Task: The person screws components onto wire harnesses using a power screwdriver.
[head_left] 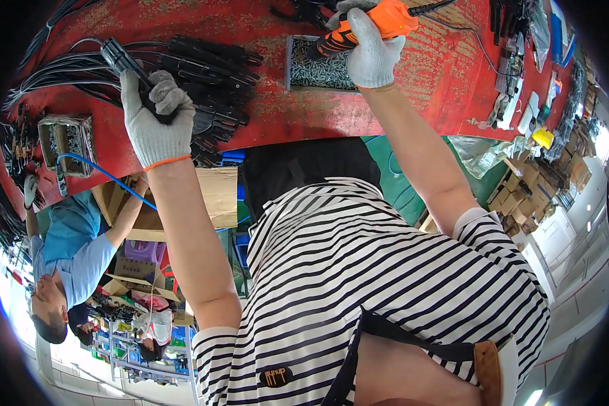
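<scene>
My left hand (pixel 157 118), in a white knit glove with an orange cuff, is closed around a dark, ribbed, tube-shaped part (pixel 118 57) that sticks out past the thumb. Beside it lies a pile of long black plastic parts (pixel 213 78) with black cables (pixel 61 80) running off to the left. In my gloved right hand (pixel 374 53) is an orange and black electric screwdriver (pixel 391 19), gripped by its body. Its dark tip end points down-left over a tray (pixel 288 64) of small silver screws (pixel 321 74). The exact tip is hard to make out.
The worn red table (pixel 304 115) carries another screw box (pixel 88 159) at the left. A co-worker in a light blue shirt (pixel 91 260) works at the left. Plastic bags and tools (pixel 514 88) lie at the right, with cardboard boxes (pixel 528 193) beyond. A cord (pixel 474 44) trails from the screwdriver.
</scene>
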Demonstrator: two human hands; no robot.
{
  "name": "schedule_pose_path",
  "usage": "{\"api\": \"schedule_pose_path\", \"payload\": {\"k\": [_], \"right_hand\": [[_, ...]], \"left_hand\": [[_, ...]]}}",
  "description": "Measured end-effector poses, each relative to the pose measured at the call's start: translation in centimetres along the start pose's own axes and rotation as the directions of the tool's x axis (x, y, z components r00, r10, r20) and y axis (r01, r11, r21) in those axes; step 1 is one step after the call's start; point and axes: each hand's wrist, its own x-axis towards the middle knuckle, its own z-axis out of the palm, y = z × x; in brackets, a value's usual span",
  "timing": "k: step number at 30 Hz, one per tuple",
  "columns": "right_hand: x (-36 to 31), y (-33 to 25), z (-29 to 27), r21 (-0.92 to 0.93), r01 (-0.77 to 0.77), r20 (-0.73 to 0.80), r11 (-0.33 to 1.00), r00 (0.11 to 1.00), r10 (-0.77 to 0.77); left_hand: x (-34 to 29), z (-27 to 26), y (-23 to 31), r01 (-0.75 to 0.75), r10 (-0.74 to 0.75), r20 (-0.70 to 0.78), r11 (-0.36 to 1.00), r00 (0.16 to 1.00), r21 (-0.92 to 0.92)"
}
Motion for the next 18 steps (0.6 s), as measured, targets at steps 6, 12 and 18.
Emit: {"api": "schedule_pose_path", "payload": {"k": [6,12,18], "right_hand": [[0.5,0.1,1.0,0.091,0.029,-0.027,0.995,0.999,-0.027],[0.4,0.7,1.2,0.050,0.067,0.004,0.996,0.998,-0.068],[-0.1,0.4,1.1,0.047,-0.024,-0.004,0.999,1.000,0.024]], "left_hand": [[0.1,-0.5,0.3,0.013,-0.014,0.024,0.999,1.000,0.037],[0.1,-0.9,0.6,0.043,-0.044,0.024,0.999,0.999,0.032],[-0.2,-0.9,0.7,0.094,-0.093,0.032,0.995,0.995,-0.031]]}}
